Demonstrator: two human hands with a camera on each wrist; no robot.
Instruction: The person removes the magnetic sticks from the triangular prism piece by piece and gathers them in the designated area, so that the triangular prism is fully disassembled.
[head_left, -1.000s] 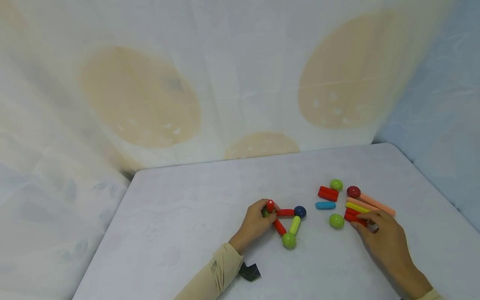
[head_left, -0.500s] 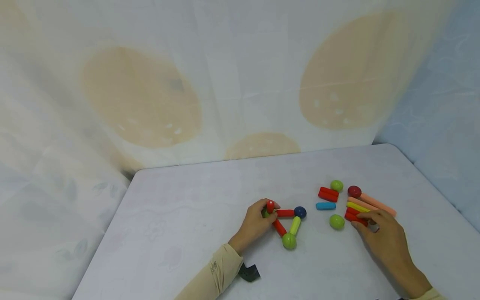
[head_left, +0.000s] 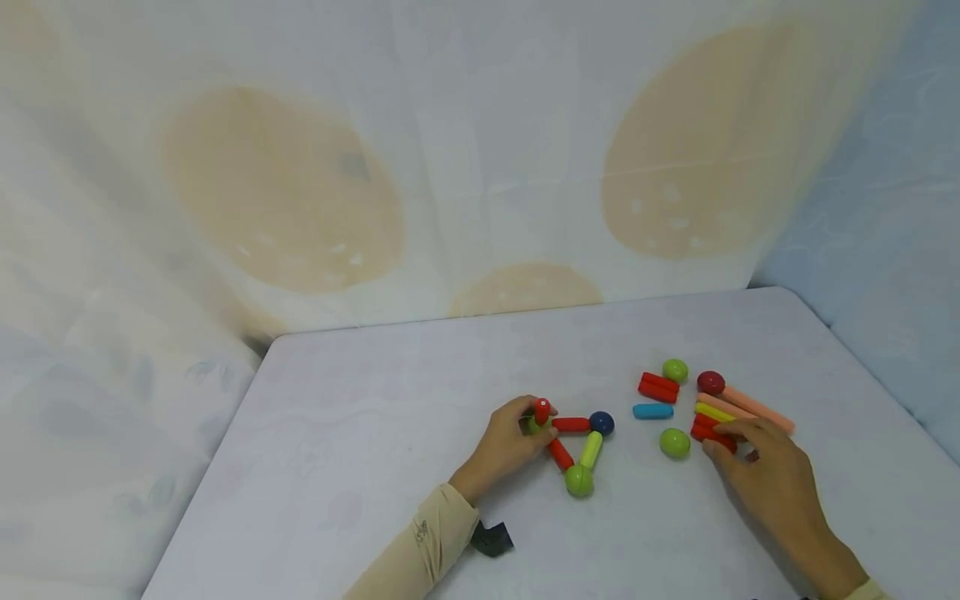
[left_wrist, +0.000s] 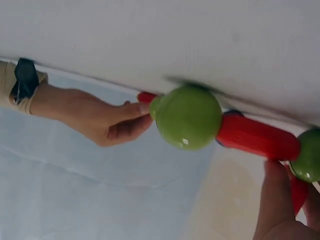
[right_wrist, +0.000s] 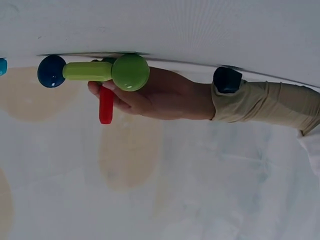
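My left hand (head_left: 534,419) pinches a short red stick (head_left: 541,409) that stands upright on a green ball at the left corner of a flat triangle. The triangle is made of a red stick (head_left: 572,424), a blue ball (head_left: 601,422), a green stick (head_left: 590,449), a green ball (head_left: 578,481) and another red stick (head_left: 558,454). My right hand (head_left: 718,435) grips a red stick (head_left: 703,432) at the near edge of a pile of sticks. The right wrist view shows the upright red stick (right_wrist: 106,104) in the left hand (right_wrist: 155,95).
The pile holds a yellow stick (head_left: 714,412), peach sticks (head_left: 753,408) and a dark red ball (head_left: 710,382). Loose beside it lie a green ball (head_left: 674,442), a blue stick (head_left: 652,411), two red sticks (head_left: 658,387) and another green ball (head_left: 675,370). A draped cloth backs the table (head_left: 360,433).
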